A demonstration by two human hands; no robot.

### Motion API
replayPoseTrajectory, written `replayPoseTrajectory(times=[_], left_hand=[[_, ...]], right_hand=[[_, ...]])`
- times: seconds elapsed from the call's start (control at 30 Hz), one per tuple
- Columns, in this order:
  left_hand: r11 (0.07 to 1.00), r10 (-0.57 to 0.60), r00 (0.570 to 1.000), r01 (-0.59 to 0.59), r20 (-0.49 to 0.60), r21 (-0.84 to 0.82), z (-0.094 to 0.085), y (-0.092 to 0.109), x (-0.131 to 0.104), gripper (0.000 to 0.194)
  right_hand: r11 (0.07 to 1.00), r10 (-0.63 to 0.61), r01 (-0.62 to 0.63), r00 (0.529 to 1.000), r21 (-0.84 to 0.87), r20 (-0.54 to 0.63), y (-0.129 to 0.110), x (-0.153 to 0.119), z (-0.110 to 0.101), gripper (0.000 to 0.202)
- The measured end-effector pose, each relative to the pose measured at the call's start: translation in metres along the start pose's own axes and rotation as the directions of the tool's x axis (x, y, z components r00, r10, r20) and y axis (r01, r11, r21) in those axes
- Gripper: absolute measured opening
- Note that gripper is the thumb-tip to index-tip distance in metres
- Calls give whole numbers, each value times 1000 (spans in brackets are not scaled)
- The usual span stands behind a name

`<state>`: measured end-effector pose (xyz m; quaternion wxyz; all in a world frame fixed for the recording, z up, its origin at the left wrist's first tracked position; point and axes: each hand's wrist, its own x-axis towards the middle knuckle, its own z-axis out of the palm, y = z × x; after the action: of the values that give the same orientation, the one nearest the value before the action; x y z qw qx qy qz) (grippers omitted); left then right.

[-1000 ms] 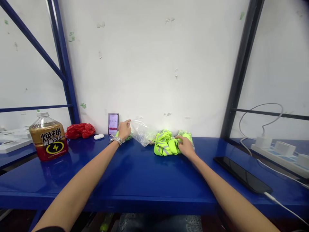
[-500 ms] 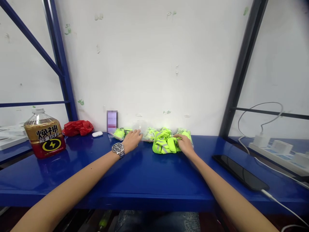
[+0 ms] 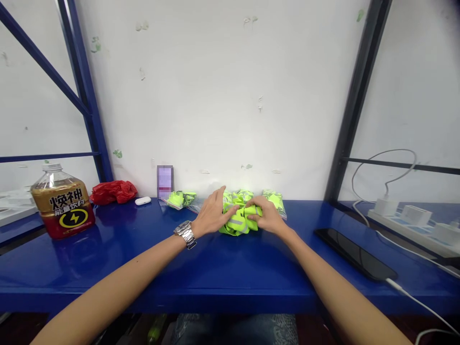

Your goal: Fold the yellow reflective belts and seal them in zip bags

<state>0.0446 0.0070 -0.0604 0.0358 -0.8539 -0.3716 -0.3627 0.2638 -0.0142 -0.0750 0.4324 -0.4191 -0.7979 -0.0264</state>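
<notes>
A crumpled neon-yellow cloth with grey reflective stripes (image 3: 237, 224) lies on the blue table between my hands. My left hand (image 3: 212, 213), with a metal watch at the wrist, rests against its left side, fingers stretched out. On the right, my right hand (image 3: 265, 214) pinches a fold of the same cloth between thumb and fingers. Behind it are more neon-yellow bundles. One bagged bundle (image 3: 175, 199) lies to the left, another (image 3: 275, 199) to the right beyond my right hand.
On the left stand a large drink bottle (image 3: 64, 203), a red plastic bag (image 3: 113, 192), a white case (image 3: 143, 201) and an upright phone (image 3: 165, 182). A black phone (image 3: 355, 254) with a cable and a white power strip (image 3: 420, 227) are on the right.
My left hand has moved right from the clear plastic to the cloth's left side. My right hand has shifted slightly left and now pinches the cloth, which has moved a little left and nearer.
</notes>
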Motion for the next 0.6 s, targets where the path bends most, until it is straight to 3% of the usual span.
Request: replayPoseTrajectory(times=[0.1,0.17,0.27,0.4,0.47,0.53,0.6], left_hand=[[988,-32,994,47,103,-146,2,13,9,85],[983,5,982,30,188,-182,2,14,11,67],[993,90,980,-74,179,-94,-1,9,5,37],[992,100,984,-111,148,66,-7,-2,-13,23],[989,64,988,-82,142,126,-11,-5,-21,19],[982,33,992,-55,121,179,-14,-5,-25,16],[980,28,994,-48,107,192,-17,-4,-27,14]], right_hand=[[991,-113,126,972,47,-207,-8,2,-1,17],[991,-127,133,931,-4,-341,-10,2,0,17],[989,-67,1,890,-145,-452,-9,1,3,20],[902,153,-322,863,-289,-482,-7,-1,-4,17],[865,208,-392,848,-312,-488,-7,-2,-9,15],[905,165,-310,888,-292,-430,-8,-2,-12,16],[961,76,-135,967,-239,-242,-10,-2,-11,21]])
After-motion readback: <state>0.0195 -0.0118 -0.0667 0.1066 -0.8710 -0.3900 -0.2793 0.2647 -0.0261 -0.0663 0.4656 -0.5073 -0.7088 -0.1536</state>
